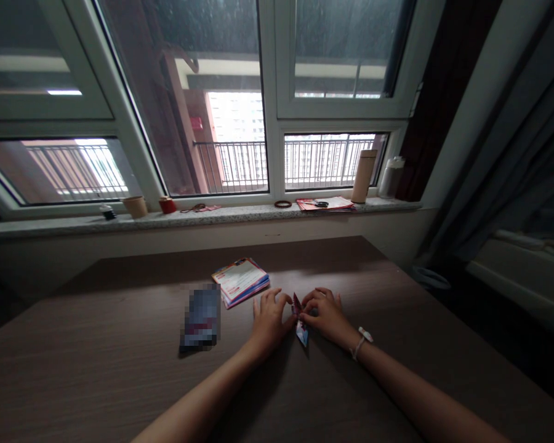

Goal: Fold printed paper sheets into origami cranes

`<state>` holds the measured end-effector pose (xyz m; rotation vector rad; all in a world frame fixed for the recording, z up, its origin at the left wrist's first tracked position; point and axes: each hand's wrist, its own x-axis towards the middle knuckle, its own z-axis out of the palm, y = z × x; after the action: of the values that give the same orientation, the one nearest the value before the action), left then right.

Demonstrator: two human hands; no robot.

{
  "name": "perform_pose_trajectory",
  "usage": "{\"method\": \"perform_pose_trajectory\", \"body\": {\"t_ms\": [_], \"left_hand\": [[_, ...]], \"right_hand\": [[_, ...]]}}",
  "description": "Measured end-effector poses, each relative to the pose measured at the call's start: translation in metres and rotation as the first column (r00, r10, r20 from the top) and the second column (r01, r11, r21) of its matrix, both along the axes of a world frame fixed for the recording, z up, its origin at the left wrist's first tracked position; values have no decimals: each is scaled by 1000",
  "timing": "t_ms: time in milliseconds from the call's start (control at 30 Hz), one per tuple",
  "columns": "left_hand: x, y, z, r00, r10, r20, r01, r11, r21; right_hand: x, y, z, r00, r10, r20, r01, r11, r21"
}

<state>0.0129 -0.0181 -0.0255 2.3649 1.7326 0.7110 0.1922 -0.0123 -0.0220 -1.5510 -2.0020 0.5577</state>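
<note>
Your left hand (271, 314) and right hand (327, 315) meet over the folded paper (301, 333). It sits well in from the far edge of the table (96, 369), and closer to the right edge than to the left one. Thumb and index of each hand grasp it from opposite sides; the right pinch covers its middle, and the exact grip under the left fingertips is too small to make out. One narrow tip points toward the far edge, the other toward you.

This looks like careful shaping or creasing of a small fold. To do it well, let one pinch anchor the middle while the other works, since two hands pulling apart could tear the thin strip or skew the tips. Line up the edges before you press, then run a thumbnail along the crease from the middle outward. Press lightly at the points, which probably bend easily. Brace your wrists on the table if your fingers waver.

The stack (240, 282) lies toward the far edge, just beside your left fingers, and the blurred dark item (202, 320) is farther toward the left edge. Mind the stack when you swing that hand outward.
</note>
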Motion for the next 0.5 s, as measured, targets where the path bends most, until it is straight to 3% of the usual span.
{"method": "perform_pose_trajectory", "body": {"t_ms": [500], "left_hand": [[2,-3,5,999,7,-45,-6,1000,14]], "right_hand": [[-2,1,-5,1000,-18,25,18,1000,5]]}}
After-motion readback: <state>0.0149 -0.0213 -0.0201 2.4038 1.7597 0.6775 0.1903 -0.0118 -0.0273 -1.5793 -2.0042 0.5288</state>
